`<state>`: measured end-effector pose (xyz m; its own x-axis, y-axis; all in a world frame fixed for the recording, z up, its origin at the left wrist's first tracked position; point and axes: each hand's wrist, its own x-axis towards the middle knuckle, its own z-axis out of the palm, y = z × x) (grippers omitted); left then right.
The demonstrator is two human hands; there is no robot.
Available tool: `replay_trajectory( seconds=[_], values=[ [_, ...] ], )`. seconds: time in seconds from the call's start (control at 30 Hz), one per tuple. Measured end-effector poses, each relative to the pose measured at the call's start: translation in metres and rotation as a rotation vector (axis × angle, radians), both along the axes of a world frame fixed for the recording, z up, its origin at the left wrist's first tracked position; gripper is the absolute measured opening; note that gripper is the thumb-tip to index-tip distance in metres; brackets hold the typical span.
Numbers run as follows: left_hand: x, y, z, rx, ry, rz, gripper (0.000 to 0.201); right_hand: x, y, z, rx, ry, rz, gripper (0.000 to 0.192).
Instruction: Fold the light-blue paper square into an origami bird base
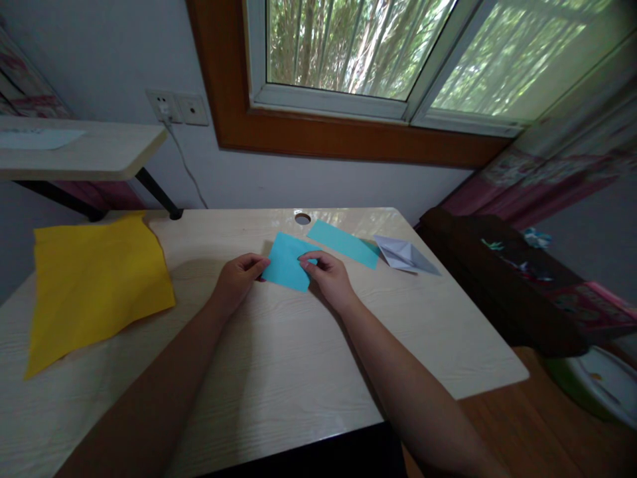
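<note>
Blue paper: a small folded sheet of blue paper [286, 264] sits near the far middle of the worktop [279, 358], held between both hands and lifted slightly at its near edge.
Left hand: the left hand [239, 277] pinches the sheet's left corner, its grip closed on the paper between thumb and fingers.
Right hand: the right hand [329, 275] holds the sheet's right side, thumb and fingertips pressed together on the paper.
Teal strip: a longer teal strip [343, 243] lies flat just behind the right hand, apart from the held sheet.
White fold: a pale folded paper shape [405, 255] rests to the right of the strip, its tip touching the strip's end.
Yellow sheet: a large yellow sheet [94, 282] lies spread over the left part of the worktop, well apart from the hands.
Cable hole: a round hole [302, 218] shows in the worktop near its far edge.
</note>
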<state>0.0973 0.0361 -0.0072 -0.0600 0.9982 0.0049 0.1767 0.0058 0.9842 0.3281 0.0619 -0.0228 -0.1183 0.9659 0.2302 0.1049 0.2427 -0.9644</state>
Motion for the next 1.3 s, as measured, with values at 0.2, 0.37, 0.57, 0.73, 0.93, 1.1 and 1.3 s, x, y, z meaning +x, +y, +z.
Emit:
replay_trajectory(
  seconds=[0.2,0.37,0.57,0.73,0.93,1.1,1.3],
  values=[
    [0.0002,0.0006,-0.0029,-0.015,-0.080,-0.074,0.039,0.0002,0.0019,0.0023,0.024,0.069,-0.082,0.015],
    [0.0003,0.0009,-0.0027,-0.013,-0.110,-0.077,0.040,0.0009,0.0024,0.0025,0.030,0.047,-0.080,0.017],
    [-0.0007,0.0025,-0.0056,0.029,-0.079,-0.073,0.036,0.0015,0.0008,0.0041,0.019,0.005,-0.019,0.019],
    [-0.0014,0.0023,-0.0073,0.062,-0.059,-0.070,0.036,-0.0013,-0.0049,0.0017,-0.066,0.009,0.192,0.033],
    [-0.0010,0.0014,-0.0071,0.065,-0.114,-0.104,0.035,-0.0052,-0.0071,0.0000,-0.071,0.067,0.259,0.053],
    [-0.0009,0.0010,-0.0069,0.071,-0.077,-0.075,0.037,-0.0048,-0.0064,-0.0010,-0.007,0.018,0.191,0.049],
    [-0.0008,0.0002,-0.0057,0.083,-0.041,-0.054,0.037,-0.0046,-0.0067,-0.0025,-0.006,-0.016,0.167,0.042]
  ],
)
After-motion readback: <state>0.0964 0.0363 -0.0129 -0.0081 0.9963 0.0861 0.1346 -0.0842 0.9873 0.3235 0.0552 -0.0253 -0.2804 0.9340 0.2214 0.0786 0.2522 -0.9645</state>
